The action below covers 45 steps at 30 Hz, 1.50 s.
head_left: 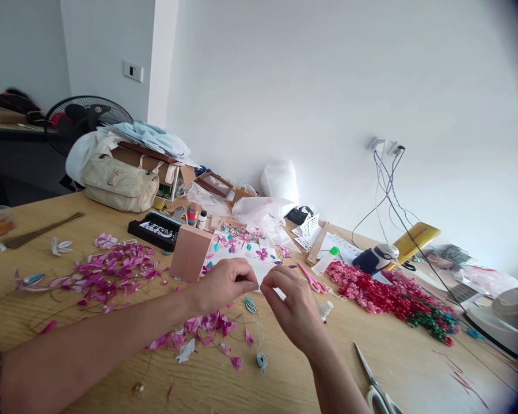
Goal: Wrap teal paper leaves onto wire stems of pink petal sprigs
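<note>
My left hand point(231, 283) and my right hand point(291, 305) meet over the middle of the table, fingertips almost touching. Both are closed in a pinch. Whatever lies between the fingers is too small to make out. Just behind them is a white sheet point(242, 259) with pink and teal flowers on it, leaning near a wooden block point(190, 253). Below the hands lie loose pink petals point(207, 326), a small teal thread bundle point(250, 305) and a spool of teal thread point(261, 360). A small clear bottle point(325, 310) stands beside my right wrist.
Scissors point(373, 382) lie at the front right, and pink scissors point(313, 280) behind my right hand. Red and green flower strands point(392, 299) spread to the right. A petal heap point(116, 270), black tray point(155, 230) and beige bag point(121, 184) occupy the left.
</note>
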Tool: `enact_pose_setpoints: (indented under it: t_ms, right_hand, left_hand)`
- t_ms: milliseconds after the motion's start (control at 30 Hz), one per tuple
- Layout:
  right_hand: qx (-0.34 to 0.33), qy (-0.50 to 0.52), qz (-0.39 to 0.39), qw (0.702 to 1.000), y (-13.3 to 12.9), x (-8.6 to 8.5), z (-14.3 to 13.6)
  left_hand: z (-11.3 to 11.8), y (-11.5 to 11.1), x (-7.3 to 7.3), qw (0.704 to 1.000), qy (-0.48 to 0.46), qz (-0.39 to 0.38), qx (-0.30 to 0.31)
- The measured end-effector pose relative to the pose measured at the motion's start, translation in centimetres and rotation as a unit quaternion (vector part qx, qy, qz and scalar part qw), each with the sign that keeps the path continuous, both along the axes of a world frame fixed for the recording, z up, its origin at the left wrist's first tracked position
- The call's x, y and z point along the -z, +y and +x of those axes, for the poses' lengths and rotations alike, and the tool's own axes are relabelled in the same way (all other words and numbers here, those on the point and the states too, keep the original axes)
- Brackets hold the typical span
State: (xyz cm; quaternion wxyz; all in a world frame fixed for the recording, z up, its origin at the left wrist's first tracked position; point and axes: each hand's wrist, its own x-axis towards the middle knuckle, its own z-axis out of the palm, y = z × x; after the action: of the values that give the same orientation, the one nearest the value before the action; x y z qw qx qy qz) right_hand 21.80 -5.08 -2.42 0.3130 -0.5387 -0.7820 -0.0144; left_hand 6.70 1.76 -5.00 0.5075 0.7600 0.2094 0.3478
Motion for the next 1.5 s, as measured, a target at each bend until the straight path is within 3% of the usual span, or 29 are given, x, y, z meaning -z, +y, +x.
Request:
enact_pose_setpoints:
  t_ms: [67, 133, 233, 300, 367, 500, 633, 767, 867, 933, 1000, 1067, 1133, 1233, 1333, 1500]
  right_hand:
    - [0.048, 0.051, -0.049, 0.996, 0.3, 0.3, -0.1]
    - [0.083, 0.075, -0.091, 0.990, 0.5, 0.4, 0.2]
    - [0.083, 0.061, -0.083, 0.991, 0.2, 0.1, 1.1]
    - [0.031, 0.034, -0.048, 0.998, -0.2, -0.2, 1.5]
    - [-0.030, -0.002, -0.013, 0.999, -0.5, -0.4, 1.7]
    - [-0.070, -0.061, 0.038, 0.995, -0.4, -0.4, 1.5]
    - [-0.079, -0.067, 0.049, 0.993, -0.3, -0.2, 1.4]
    - [-0.057, -0.060, 0.039, 0.996, -0.2, -0.1, 1.0]
    - [0.008, -0.041, 0.008, 0.999, 0.1, 0.2, 0.3]
    - [0.060, -0.007, -0.047, 0.997, 0.3, 0.4, 0.0]
    - [0.091, 0.030, -0.100, 0.990, 0.4, 0.4, 0.0]
    - [0.082, 0.046, -0.111, 0.989, 0.2, 0.2, 0.4]
    - [0.037, 0.035, -0.083, 0.995, -0.2, -0.2, 0.9]
    - [-0.034, -0.008, -0.033, 0.999, -0.5, -0.5, 1.5]
    - [-0.063, -0.049, 0.004, 0.997, -0.4, -0.5, 1.6]
    - [-0.079, -0.068, 0.035, 0.994, -0.2, -0.3, 1.4]
  left_hand:
    - [0.2, -0.2, -0.1, 0.991, 0.009, 0.131, -0.040]
    - [0.3, -0.3, -0.1, 0.989, 0.019, 0.133, -0.057]
    - [0.3, -0.1, -0.1, 0.997, 0.013, -0.063, -0.033]
    - [0.1, 0.2, 0.0, 0.978, -0.006, -0.209, 0.025]
    - [0.0, 0.6, 0.3, 0.951, -0.019, -0.299, 0.081]
    - [-0.2, 0.9, 0.7, 0.921, -0.036, -0.367, 0.128]
    - [-0.2, 0.9, 0.8, 0.912, -0.042, -0.380, 0.147]
    - [-0.1, 0.7, 0.5, 0.947, -0.012, -0.298, 0.116]
    - [0.0, 0.2, 0.2, 0.998, 0.007, -0.060, 0.013]
    - [0.2, -0.1, 0.2, 0.993, 0.016, 0.107, -0.041]
    - [0.3, -0.3, 0.3, 0.986, 0.024, 0.157, -0.058]
    - [0.4, -0.1, 0.5, 0.996, 0.027, 0.067, -0.048]
    - [0.3, 0.2, 0.5, 0.995, 0.018, -0.100, 0.002]
    - [0.0, 0.7, 0.6, 0.952, -0.008, -0.291, 0.089]
    - [-0.3, 1.1, 0.8, 0.926, -0.026, -0.355, 0.127]
    - [-0.3, 1.2, 1.0, 0.916, -0.031, -0.374, 0.142]
